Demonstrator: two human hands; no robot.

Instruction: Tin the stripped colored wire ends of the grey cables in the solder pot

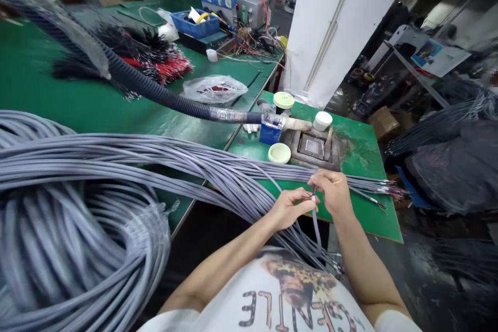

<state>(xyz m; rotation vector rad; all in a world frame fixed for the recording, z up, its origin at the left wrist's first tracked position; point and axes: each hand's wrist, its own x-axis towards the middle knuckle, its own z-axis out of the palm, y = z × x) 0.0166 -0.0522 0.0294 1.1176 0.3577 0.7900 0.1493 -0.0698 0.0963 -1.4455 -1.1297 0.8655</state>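
My left hand [288,208] and my right hand [333,190] meet over the near edge of a small green table [361,150]. Both pinch the stripped end of one grey cable [316,220], whose thin red and dark wires stick up between my fingertips. The cable hangs down toward my lap. A thick bundle of grey cables [187,166] runs from the left across the table, its stripped ends [383,189] lying past my right hand.
A metal solder pot [313,146] sits on the small table with round lidded jars [279,153] and a blue box [270,132]. A black corrugated hose [163,94] reaches over it. The big green bench [46,83] holds red and black wire piles [155,59].
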